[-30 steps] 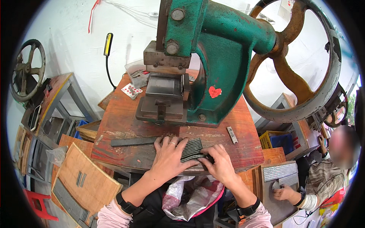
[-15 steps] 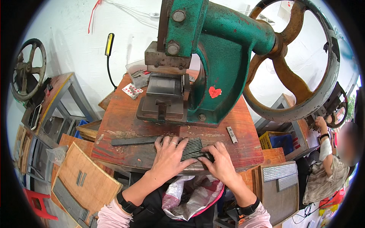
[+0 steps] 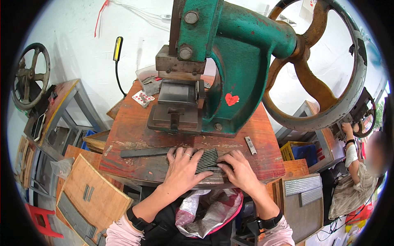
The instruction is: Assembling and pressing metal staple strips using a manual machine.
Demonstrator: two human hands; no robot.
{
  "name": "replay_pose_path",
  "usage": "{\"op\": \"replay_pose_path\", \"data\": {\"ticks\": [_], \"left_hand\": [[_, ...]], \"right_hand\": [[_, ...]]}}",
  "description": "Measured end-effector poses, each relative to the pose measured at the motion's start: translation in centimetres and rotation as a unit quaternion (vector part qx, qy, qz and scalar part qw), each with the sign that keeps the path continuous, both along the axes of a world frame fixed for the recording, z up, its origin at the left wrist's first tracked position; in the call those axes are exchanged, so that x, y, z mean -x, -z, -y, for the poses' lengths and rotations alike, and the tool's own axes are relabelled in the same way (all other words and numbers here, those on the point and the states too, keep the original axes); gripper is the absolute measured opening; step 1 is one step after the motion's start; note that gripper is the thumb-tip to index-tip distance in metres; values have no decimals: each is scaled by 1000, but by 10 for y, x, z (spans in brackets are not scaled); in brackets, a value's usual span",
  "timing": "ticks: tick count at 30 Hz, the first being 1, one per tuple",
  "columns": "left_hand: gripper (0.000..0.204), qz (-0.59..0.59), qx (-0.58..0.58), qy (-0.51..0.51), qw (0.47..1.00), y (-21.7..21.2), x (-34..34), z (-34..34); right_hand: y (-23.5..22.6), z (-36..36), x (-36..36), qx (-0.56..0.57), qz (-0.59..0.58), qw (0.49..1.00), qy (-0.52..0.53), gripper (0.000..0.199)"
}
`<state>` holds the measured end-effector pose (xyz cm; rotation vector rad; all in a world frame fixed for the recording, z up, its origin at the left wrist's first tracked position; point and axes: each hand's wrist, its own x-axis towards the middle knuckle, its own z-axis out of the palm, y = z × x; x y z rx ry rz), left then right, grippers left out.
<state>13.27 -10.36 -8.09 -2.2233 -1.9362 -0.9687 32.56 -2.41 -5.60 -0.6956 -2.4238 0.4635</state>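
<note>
Near the table's front edge lies a bundle of dark grey ribbed strips (image 3: 207, 160), set side by side. My left hand (image 3: 183, 166) is closed round its left end, with the thumb along the near side. My right hand (image 3: 239, 170) presses curled fingers against the right end; its fingertips are partly hidden. Left of my left hand, a long dark bar (image 3: 144, 152) lies flat and reaches to my fingers. Behind the strips stands a green hand press (image 3: 242, 74) with a metal die block (image 3: 177, 93) under its ram.
A small metal piece (image 3: 250, 145) lies right on the wooden table (image 3: 135, 131). An open silver-lined bag (image 3: 201, 217) is below the front edge. Boards with grey strips flank me: a wooden board (image 3: 98, 180) at left, a tray (image 3: 301, 217) at right. Another person (image 3: 351, 184) sits far right.
My right hand has shifted slightly, its fingers drawing in against the right end of the strips. My left hand stays in place. The other person's arm has moved a little.
</note>
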Motion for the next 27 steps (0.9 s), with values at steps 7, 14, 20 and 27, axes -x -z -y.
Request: {"op": "replay_pose_path", "data": {"ticks": [7,14,20,27], "left_hand": [[70,-5,-9,-2,1000,-1,0,0],[68,-2,-6,-1,1000,-1,-1,0],[59,-2,4,-3,1000,2,1,0],[55,-2,35,-1,999,-5,-4,-8]], "right_hand": [[-4,-8,4,22,41,999,-4,24],[-7,-11,-8,51,38,997,35,22],[-10,-33,-41,76,-20,986,144,19],[-1,-13,-40,-5,-46,978,202,32]]}}
